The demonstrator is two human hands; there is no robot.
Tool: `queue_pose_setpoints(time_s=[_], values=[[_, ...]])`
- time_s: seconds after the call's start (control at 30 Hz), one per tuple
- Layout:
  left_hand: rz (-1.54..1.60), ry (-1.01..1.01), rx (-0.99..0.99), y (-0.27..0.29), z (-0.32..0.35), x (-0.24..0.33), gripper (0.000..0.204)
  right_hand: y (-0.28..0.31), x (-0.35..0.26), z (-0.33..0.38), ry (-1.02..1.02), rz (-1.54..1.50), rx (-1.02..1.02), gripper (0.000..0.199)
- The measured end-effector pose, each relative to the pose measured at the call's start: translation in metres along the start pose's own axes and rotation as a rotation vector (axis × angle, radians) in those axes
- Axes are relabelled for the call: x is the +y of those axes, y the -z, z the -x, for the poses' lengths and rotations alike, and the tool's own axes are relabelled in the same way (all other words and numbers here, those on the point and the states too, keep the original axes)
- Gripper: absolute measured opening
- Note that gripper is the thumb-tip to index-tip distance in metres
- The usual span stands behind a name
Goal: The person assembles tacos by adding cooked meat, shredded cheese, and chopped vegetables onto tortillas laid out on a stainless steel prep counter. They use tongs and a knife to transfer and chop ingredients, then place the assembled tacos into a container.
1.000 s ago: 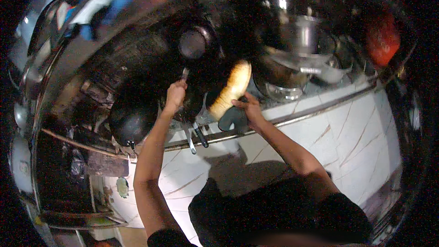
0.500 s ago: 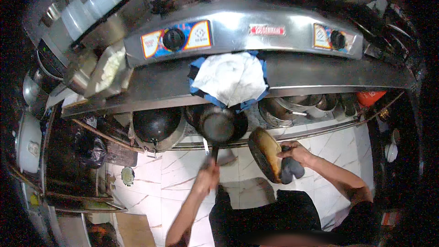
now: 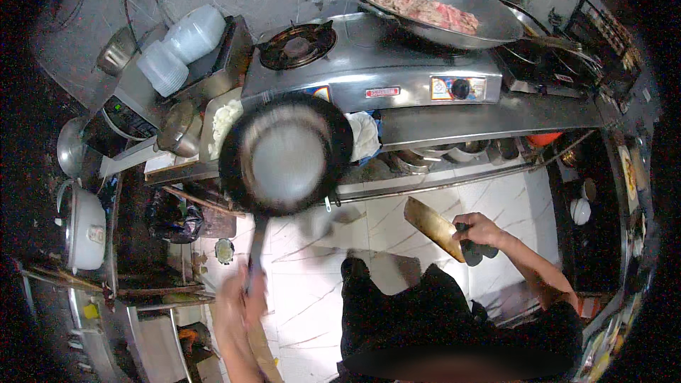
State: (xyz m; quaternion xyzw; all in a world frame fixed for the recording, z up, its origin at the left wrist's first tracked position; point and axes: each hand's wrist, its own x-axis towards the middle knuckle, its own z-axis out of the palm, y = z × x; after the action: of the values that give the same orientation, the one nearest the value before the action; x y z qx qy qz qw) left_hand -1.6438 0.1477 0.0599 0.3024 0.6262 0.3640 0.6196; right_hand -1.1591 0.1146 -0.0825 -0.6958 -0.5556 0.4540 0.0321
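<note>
Raised in front of the stove is a round black frying pan with a worn, greyish inside, slightly smeared by motion. My left hand is closed round its dark handle and blurred. At the right, over the tiled floor, my right hand grips a dark-handled, brownish, worn pan-like piece, tilted on edge; its exact kind does not show. Dark rounded parts hang beneath those fingers. The frying pan partly covers a white cloth with blue edges on the steel ledge, and hides the left stove knob.
A wok with sliced raw meat sits on the stove's right side, near a bare burner. Stacked plastic tubs and a tray of white pieces stand left. Pots sit under the steel ledge.
The frying pan has risen from below the ledge, up and to the left, with my left hand. The piece in my right hand has turned and shifted slightly right. The view now takes in more stove.
</note>
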Motion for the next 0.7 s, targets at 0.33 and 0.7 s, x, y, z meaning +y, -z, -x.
queue_pose_setpoints(time_s=[0.33, 0.7], values=[[0.236, -0.035, -0.658, -0.111, -0.277, 0.213, 0.029, -0.037, -0.018, 0.068, -0.06, -0.284, 0.307, 0.016], [0.267, 0.074, -0.782, -0.124, -0.373, 0.193, 0.028, -0.085, 0.006, 0.08, -0.178, -0.506, 0.422, 0.011]])
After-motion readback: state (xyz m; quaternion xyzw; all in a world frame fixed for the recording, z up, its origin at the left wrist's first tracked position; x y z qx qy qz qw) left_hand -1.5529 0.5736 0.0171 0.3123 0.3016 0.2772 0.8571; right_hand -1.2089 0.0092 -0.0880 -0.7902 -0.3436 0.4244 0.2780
